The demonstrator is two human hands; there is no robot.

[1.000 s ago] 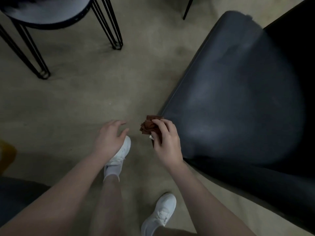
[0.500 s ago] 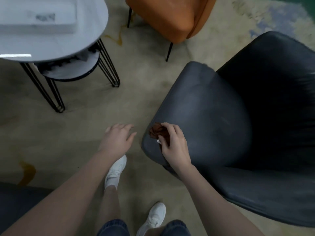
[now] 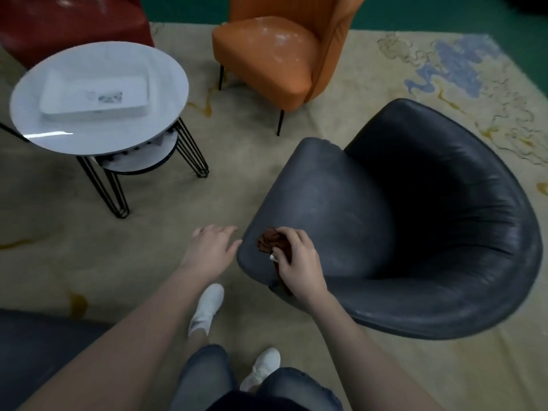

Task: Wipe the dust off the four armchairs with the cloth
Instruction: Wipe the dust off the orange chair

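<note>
R hand [image 3: 299, 262] holds the cloth [image 3: 268, 243] bunched up, fingers [image 3: 292, 234] curled round it, pressing it on the near corner of the black chair [image 3: 341, 197] seat. L hand [image 3: 212, 250] hovers just beside that corner, relaxed, holding nothing. Progress, my guess: wiping here is only at the seat edge. Seat has a dull grey film, and back & sides prob. not done yet. Orange chair [image 3: 275, 54], red chair [image 3: 68, 19] & dark chair [image 3: 35, 351] at lower left: can't tell if wiped, tho orange seat looks glossy. So most of this chair is left, poss. others too.
</note>
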